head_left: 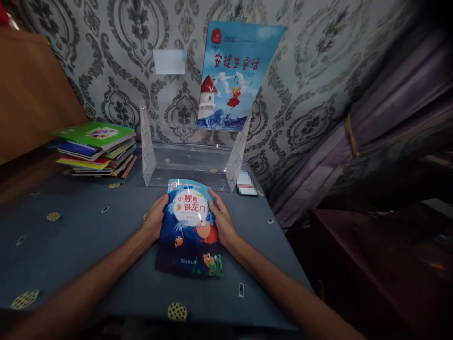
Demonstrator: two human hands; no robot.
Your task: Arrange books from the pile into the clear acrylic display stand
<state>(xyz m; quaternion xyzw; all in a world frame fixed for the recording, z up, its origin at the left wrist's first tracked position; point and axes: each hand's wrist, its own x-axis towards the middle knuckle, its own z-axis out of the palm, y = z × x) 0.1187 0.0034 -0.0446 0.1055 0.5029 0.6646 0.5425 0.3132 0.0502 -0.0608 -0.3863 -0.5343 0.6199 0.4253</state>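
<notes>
A blue picture book [189, 236] with red Chinese characters and orange fish on its cover is held face up over the table, its top edge pointing away from me. My left hand [155, 217] grips its left edge near the top. On the opposite edge, my right hand [222, 219] holds it with the thumb along the side. The fingers under the book are hidden. Just beyond it stands a clear acrylic rack [187, 163] with tiered ledges and no book on them.
Several stacked books [95, 148] lie at the back left. A light-blue poster [237, 75] and a white card [169, 62] are on the patterned wall. A small pixelated item [247, 183] lies right of the rack. A purple curtain [325, 156] hangs beyond the table's right edge.
</notes>
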